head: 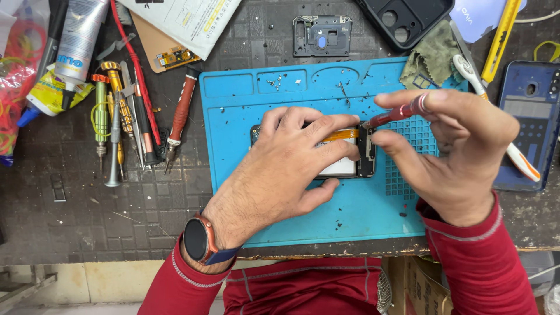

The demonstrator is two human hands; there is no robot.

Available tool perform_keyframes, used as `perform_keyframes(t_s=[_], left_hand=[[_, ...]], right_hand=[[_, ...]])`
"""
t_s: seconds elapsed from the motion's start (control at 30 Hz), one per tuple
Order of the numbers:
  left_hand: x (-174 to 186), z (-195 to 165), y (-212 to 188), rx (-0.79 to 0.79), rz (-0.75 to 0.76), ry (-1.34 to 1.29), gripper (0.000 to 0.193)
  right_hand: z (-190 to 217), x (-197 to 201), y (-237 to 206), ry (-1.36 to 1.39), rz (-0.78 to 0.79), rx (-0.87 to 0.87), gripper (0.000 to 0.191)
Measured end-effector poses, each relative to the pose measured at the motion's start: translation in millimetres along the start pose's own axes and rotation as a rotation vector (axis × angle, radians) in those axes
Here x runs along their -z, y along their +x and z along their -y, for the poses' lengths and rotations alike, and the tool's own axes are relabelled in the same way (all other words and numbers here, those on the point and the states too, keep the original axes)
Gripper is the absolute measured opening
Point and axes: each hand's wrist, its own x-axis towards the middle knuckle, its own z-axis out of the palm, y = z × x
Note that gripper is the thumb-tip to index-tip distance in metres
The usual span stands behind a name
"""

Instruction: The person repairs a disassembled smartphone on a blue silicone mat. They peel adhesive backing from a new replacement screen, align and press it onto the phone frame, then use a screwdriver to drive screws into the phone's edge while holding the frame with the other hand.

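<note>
- Phone (350, 166), opened up and lying flat at the centre of the blue silicone repair mat (245, 146), mid-frame; left hand (280, 169) covers most of it, so only its right end and a strip of white show.
- Left hand lies palm-down on the phone, fingers spread and pressed flat along its body, thumb hooked under the lower edge. Reads as a clamp so the phone can't slide on the mat.
- Right hand (455, 151) pinches a red-handled precision screwdriver (396, 114) between thumb and fingertips, index finger on top. Tip angles down-left onto the phone's upper right corner, by the orange flex cable (344, 135).
- Loose screws (277, 81) sit in the mat's tray recesses along its top edge, probably parked there so they don't roll away.
- Spare screwdrivers and tweezers (125, 116) lined up left of the mat, within reach of the left hand.
- Black inner frame plate (322, 36) set aside above the mat; blue back cover (534, 116) at right edge of frame, off the mat.
- Glue tube (79, 35) upper left; olive cloth (431, 55) upper right of mat.
</note>
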Motion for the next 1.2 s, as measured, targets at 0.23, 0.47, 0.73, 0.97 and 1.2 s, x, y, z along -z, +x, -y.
perform_keyframes(t_s=[0.23, 0.47, 0.73, 0.97, 1.2], left_hand=[[-1.3, 0.7, -1.3, 0.001, 0.0, 0.006, 0.042], [-0.8, 0.5, -0.5, 0.004, 0.003, 0.005, 0.041], [-0.8, 0.4, -1.5, 0.0, -0.004, 0.005, 0.042], [-0.8, 0.4, -2.2, 0.002, 0.002, 0.009, 0.042], [0.4, 0.1, -0.7, -0.001, 0.001, -0.003, 0.041]], right_hand=[[-1.8, -0.5, 0.9, -0.062, 0.032, 0.014, 0.069], [-0.2, -1.8, -2.8, 0.101, 0.001, -0.036, 0.061], [-0.3, 1.1, -0.8, -0.035, -0.004, -0.002, 0.068], [1.4, 3.6, 3.9, -0.063, 0.031, -0.043, 0.062], [4.1, 0.8, 3.8, 0.089, -0.001, -0.048, 0.064]])
